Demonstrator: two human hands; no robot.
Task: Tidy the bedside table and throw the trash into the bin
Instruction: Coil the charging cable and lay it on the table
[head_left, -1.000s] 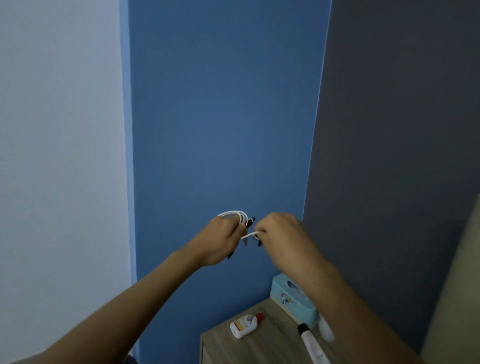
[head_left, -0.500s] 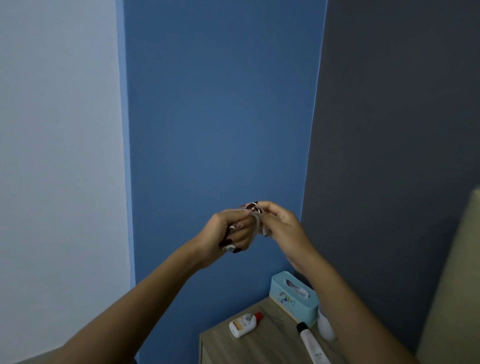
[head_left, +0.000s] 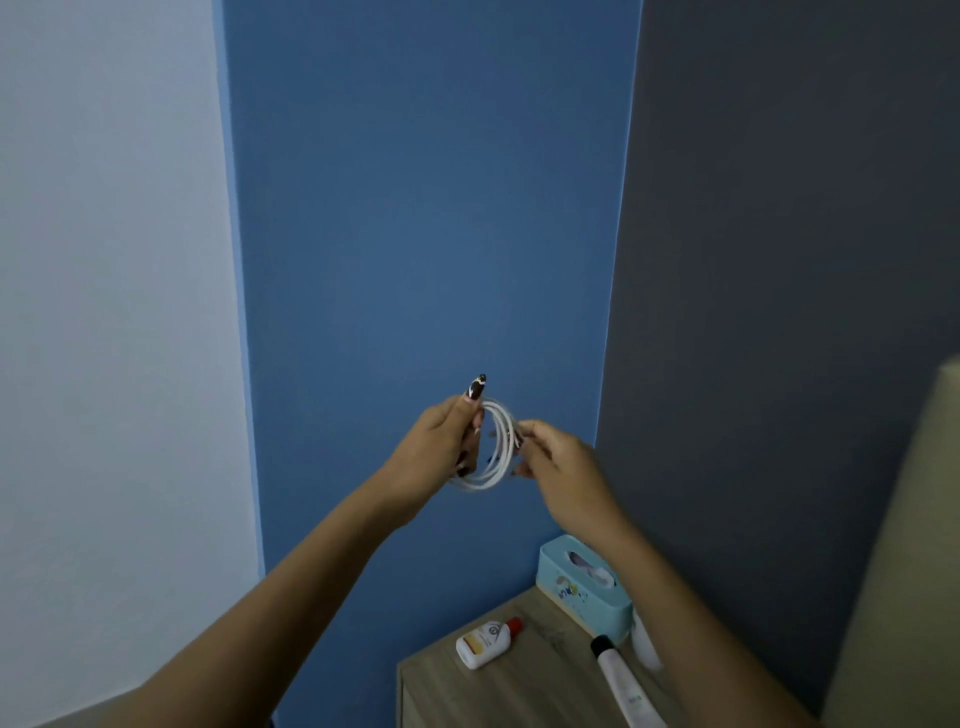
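I see both hands raised in front of the blue wall, and between them a white cable (head_left: 497, 451) wound into a loop. The left hand (head_left: 435, 456) closes its fingers on the left side of the coil; the right hand (head_left: 558, 462) pinches its right side. Below, on the wooden bedside table (head_left: 540, 686), lie a small white bottle with a red cap (head_left: 485, 643), a light blue tissue box (head_left: 582, 587) in the corner and a white tube with a black cap (head_left: 623, 680).
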